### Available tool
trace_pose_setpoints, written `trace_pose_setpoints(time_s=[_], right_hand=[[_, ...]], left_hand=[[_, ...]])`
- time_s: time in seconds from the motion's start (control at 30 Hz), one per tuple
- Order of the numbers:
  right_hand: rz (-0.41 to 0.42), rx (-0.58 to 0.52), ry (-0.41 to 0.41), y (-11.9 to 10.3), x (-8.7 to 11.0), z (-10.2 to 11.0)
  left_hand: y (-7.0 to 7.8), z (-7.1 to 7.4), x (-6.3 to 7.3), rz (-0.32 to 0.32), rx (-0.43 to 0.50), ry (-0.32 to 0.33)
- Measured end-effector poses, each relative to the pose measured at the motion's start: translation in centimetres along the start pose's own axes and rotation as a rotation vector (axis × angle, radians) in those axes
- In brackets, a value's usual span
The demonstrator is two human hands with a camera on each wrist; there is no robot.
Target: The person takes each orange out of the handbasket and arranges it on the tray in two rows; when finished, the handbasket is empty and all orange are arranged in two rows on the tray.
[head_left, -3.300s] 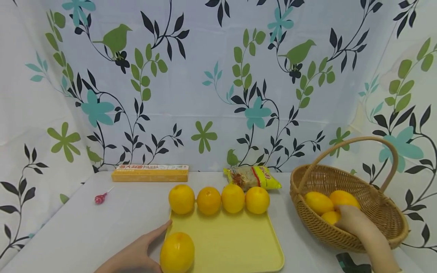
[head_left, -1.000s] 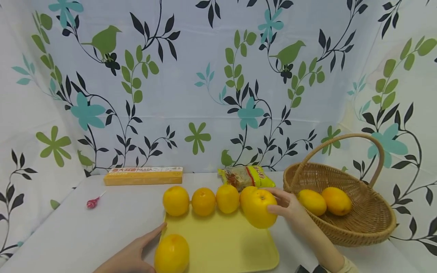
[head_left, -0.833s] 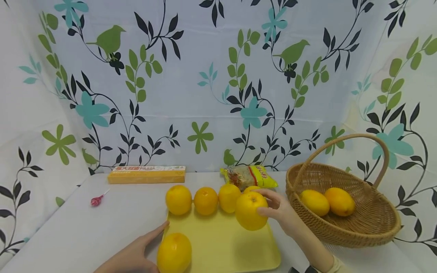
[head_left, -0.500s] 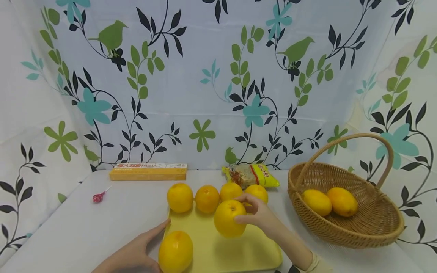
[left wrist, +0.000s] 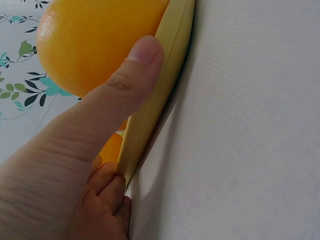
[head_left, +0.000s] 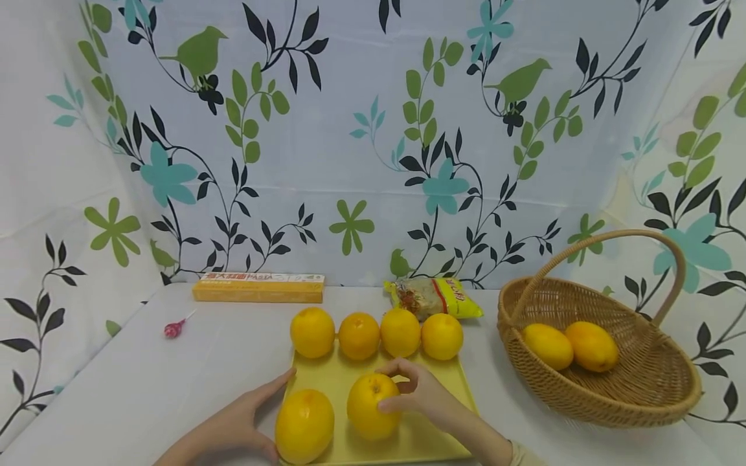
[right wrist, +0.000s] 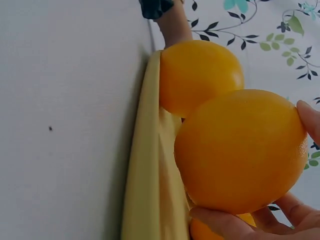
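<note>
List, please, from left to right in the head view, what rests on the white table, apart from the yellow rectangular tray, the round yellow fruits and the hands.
Small round pink lollipop, long orange cardboard box, yellow and transparent plastic packet, brown oval wicker basket.

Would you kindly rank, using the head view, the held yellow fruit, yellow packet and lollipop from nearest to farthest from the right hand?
1. Held yellow fruit, in the right hand.
2. Yellow packet, toward the back.
3. Lollipop, far left.
</note>
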State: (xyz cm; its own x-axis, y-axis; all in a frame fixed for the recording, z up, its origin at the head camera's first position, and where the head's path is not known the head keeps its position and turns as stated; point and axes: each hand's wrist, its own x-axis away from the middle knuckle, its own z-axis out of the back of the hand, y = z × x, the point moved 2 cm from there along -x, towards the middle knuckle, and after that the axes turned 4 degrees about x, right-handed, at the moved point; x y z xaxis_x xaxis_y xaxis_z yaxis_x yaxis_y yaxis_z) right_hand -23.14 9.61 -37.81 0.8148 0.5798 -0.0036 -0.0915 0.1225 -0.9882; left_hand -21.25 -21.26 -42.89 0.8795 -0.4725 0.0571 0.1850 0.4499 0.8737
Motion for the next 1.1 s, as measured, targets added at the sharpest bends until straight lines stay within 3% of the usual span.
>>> trace_pose_setpoints(time_s=[0.23, 0.63, 1.0, 1.1], right_hand=[[-0.049, -0.043, -0.024, 1.11, -0.09, -0.67], [-0.077, 0.064, -0.081, 0.48, 0.26, -0.65], [-0.121, 0.064, -0.240, 0.49, 0.77, -0.21], [-0.112, 0.124, -0.291, 0.30, 0.82, 0.15]], left_hand=[[-0.04, -0.04, -0.10, -0.035, -0.023, 0.005], [0.37, 0.33, -0.22, -0.056, -0.047, 0.007], [-0.04, 0.15, 0.00, -0.093, -0.048, -0.010], [-0.04, 0.17, 0.04, -0.094, -0.046, -0.006]])
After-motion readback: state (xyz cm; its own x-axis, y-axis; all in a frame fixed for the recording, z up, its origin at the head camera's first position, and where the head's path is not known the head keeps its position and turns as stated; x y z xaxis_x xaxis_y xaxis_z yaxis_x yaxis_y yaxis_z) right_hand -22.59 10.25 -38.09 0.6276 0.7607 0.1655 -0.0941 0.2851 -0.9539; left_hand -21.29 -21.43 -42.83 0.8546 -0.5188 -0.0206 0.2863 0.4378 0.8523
